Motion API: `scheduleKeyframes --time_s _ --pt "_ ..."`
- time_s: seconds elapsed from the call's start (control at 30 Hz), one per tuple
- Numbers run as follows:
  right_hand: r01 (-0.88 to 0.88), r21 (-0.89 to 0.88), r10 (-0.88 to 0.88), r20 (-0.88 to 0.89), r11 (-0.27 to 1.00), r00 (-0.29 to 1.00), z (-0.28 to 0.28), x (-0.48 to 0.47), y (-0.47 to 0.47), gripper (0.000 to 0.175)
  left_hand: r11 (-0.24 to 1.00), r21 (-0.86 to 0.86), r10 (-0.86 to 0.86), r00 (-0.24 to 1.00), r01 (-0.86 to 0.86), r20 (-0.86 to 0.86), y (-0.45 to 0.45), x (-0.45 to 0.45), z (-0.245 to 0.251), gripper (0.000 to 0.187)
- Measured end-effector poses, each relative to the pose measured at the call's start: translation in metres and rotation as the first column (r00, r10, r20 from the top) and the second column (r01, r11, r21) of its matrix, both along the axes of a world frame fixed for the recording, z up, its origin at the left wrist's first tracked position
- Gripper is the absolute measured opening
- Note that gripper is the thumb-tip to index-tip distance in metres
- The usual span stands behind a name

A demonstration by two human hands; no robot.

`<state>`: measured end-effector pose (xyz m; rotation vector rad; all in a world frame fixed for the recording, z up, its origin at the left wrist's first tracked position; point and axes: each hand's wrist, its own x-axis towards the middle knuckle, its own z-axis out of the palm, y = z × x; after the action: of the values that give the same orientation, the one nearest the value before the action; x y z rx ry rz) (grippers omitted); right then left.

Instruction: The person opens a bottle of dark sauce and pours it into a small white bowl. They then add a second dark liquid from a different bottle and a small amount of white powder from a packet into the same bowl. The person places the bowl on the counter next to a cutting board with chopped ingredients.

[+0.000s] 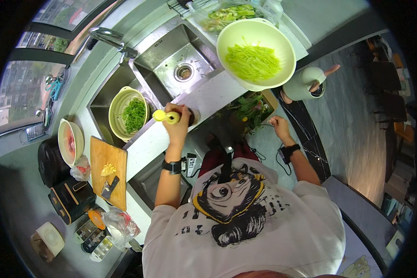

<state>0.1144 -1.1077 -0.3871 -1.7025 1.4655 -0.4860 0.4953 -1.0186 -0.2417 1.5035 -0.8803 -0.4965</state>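
Observation:
My left hand (178, 127) is wrapped around a dark bottle (194, 117) with a yellow flip cap (166, 117), at the counter's edge beside the sink. The cap's lid looks raised. My right hand (279, 128) hangs over the floor, fingers curled; whether it holds anything is unclear. A pale green colander (146, 120) with chopped greens (135, 114) sits in the left sink basin. A large cream basin (287, 52) of shredded light-green vegetable (253, 60) stands right of the sink. On the wooden cutting board (120, 153) lie chopped yellowish bits (108, 169) and a cleaver (110, 187).
Beyond the left basin is a chrome faucet (113, 38). A bowl of reddish meat (71, 139), a plastic bag (80, 168) and a spice rack (92, 239) line the left side. A trash bin (304, 83) and a box of greenery (252, 109) stand at the right.

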Motion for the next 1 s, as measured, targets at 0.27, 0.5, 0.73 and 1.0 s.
scheduleKeyframes --time_s 0.27,0.5,0.73,1.0 --pt "0.217 0.018 -0.186 -0.445 0.976 0.876 -0.128 -0.033 -0.054 0.017 0.992 -0.024 -0.123 0.99 0.125 0.065 0.01 0.009 0.005 0.031" --pt "0.331 0.094 -0.242 -0.503 0.939 0.83 -0.205 -0.051 -0.085 0.02 0.997 0.075 -0.034 0.982 0.021 0.188 0.031 0.014 -0.002 0.067" --pt "0.446 0.171 -0.345 -0.42 0.878 0.839 -0.268 -0.075 -0.104 0.025 0.989 0.146 -0.002 0.983 -0.026 0.185 0.033 0.0 -0.009 0.087" --pt "0.299 0.313 -0.333 0.059 0.901 0.941 -0.257 -0.079 -0.06 0.027 0.978 0.146 0.125 0.98 -0.148 0.153 0.019 -0.013 -0.021 0.045"
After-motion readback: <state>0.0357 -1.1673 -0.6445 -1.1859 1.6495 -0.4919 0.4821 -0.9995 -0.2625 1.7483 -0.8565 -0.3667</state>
